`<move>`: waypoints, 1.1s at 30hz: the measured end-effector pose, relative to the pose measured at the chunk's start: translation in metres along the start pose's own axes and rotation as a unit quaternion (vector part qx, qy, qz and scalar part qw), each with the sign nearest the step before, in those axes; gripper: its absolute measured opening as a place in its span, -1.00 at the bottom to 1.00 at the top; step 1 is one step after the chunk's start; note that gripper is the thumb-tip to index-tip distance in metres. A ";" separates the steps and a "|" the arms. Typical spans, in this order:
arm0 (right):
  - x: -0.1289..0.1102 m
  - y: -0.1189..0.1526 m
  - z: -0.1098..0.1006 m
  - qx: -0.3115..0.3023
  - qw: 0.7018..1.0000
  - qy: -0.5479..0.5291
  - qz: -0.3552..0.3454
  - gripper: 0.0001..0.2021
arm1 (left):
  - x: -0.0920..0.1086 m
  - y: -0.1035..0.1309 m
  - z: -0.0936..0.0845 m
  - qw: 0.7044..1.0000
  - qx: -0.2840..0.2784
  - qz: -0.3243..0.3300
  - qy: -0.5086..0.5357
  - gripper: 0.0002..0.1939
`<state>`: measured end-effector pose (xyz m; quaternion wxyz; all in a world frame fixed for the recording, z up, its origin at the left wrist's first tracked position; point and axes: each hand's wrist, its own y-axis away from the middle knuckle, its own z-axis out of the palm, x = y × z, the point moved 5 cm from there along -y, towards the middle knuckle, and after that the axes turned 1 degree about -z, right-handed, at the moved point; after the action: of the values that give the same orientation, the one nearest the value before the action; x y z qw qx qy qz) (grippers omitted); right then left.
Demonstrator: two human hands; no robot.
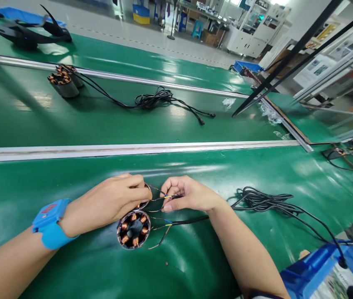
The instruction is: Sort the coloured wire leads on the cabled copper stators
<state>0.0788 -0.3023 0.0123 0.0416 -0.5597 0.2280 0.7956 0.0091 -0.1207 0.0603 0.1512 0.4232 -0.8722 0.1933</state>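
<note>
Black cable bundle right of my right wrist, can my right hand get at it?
Probably yes: nothing visible blocks the cable bundle, though the right hand is busy holding thin wires.

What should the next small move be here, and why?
Perhaps the right hand should line up one coloured wire with a thin lead: it pinches the wires beside leads reaching from the rear stator, which the left hand partly covers.

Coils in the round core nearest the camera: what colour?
The coils are copper-orange, best seen in the head view.
</note>
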 end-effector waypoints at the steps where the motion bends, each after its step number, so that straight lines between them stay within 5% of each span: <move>1: -0.003 0.003 -0.001 0.003 1.000 0.016 0.001 -0.59 | 0.000 0.002 -0.003 1.000 0.007 0.000 0.006 -0.66; 5: -0.028 0.022 -0.008 0.024 0.990 0.124 -0.062 -0.49 | -0.006 0.022 -0.018 0.997 0.031 -0.063 -0.027 -0.70; 10: -0.045 0.040 0.008 -0.045 0.912 0.385 -0.132 -0.59 | -0.003 0.041 -0.017 0.989 -0.035 -0.096 -0.112 -0.52; 14: -0.038 0.037 0.018 -0.063 0.870 0.474 -0.123 -0.81 | 0.004 0.033 -0.005 0.991 -0.030 -0.068 -0.112 -0.58; 17: -0.037 0.035 0.019 -0.076 0.869 0.471 -0.128 -0.91 | 0.011 0.028 -0.004 0.993 -0.013 -0.066 -0.096 -0.70; 21: -0.044 0.038 0.011 -0.041 0.908 0.395 -0.133 -0.74 | 0.007 0.030 -0.013 0.992 -0.034 -0.095 -0.081 -0.68; 23: -0.048 0.038 0.001 0.034 0.926 0.350 -0.139 -0.71 | -0.019 0.027 -0.024 0.989 -0.018 -0.134 -0.068 -0.54; 26: -0.043 0.032 -0.017 0.146 0.924 0.321 -0.146 -0.81 | -0.098 0.018 -0.054 0.970 0.055 -0.221 -0.090 -0.37; 30: -0.020 0.012 -0.041 0.207 0.926 0.287 -0.128 -0.73 | -0.221 0.017 -0.116 0.869 0.111 -0.434 -0.212 -0.29; 33: -0.004 0.001 -0.051 0.243 0.931 0.248 -0.112 -0.67 | -0.256 -0.015 -0.152 0.858 0.121 -0.443 -0.231 -0.34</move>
<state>0.1245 -0.3236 0.0025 0.2074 -0.7342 0.3526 0.5419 0.1885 0.1156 0.0878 -0.0368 0.8125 -0.5719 0.1066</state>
